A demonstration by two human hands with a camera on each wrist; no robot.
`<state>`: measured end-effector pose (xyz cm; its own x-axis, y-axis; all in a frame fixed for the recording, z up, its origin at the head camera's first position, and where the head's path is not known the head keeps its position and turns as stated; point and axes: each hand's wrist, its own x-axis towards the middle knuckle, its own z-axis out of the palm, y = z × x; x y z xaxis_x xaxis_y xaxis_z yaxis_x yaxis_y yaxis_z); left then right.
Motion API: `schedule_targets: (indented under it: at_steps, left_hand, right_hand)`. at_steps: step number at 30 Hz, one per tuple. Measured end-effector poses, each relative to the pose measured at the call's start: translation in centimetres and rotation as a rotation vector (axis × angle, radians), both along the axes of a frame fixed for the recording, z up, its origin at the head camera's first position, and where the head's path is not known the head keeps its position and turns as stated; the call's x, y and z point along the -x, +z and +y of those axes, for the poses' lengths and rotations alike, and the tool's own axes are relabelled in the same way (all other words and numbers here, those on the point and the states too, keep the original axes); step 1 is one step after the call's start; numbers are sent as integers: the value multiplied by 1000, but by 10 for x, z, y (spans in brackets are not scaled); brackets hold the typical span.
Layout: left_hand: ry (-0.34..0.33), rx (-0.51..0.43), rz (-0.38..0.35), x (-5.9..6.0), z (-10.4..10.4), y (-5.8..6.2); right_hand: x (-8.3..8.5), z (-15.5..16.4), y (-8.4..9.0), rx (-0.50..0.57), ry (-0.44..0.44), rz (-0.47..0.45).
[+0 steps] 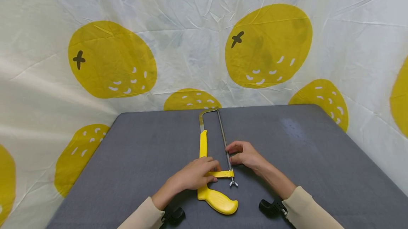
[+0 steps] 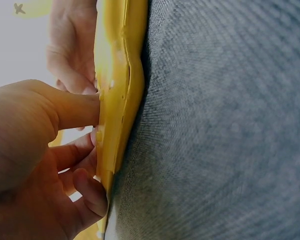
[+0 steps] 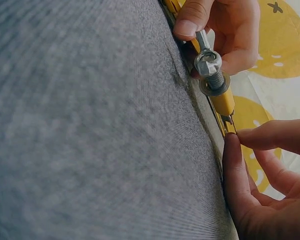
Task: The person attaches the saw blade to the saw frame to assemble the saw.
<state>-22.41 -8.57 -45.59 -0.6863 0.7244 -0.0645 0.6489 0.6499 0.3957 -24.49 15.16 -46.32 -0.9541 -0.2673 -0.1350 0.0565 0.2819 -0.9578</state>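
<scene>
Closest to me is the fat yellow handle (image 1: 217, 200) of my hacksaw (image 1: 210, 158), lying flat on the grey surface (image 1: 127, 158), with two cream sleeves at the bottom edge. Starting on the left, my left hand (image 1: 194, 176) rests on the yellow frame where it bends, and its fingers (image 2: 75, 112) curl round the yellow bar and press it down. Next comes the thin metal blade (image 1: 223, 135), running away from me to the far end of the frame. At its near end sits a small wing nut (image 1: 233, 183). On the right, my right hand (image 1: 243, 154) pinches the blade, fingers (image 3: 240, 170) closed on its edge just past the bolt.

I think I am working on the blade. To do it well, I should keep the frame pinned so it cannot slide. I should hold the blade by its flat sides, away from the teeth. I should move slowly so nothing springs loose.

A white cloth with big yellow fruit (image 1: 267, 44) hangs behind.
</scene>
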Motion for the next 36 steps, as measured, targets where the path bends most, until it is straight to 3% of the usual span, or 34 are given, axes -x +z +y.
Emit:
schedule_targets:
  at_steps: [25,36]
  left_hand:
    - [6,-9,-5,-2,1,0]
    - [43,9,1,-1,2,-2]
  right_hand:
    - [-3,-2,-1,-13,-3,-16]
    - [-7,5,13,-88,31,11]
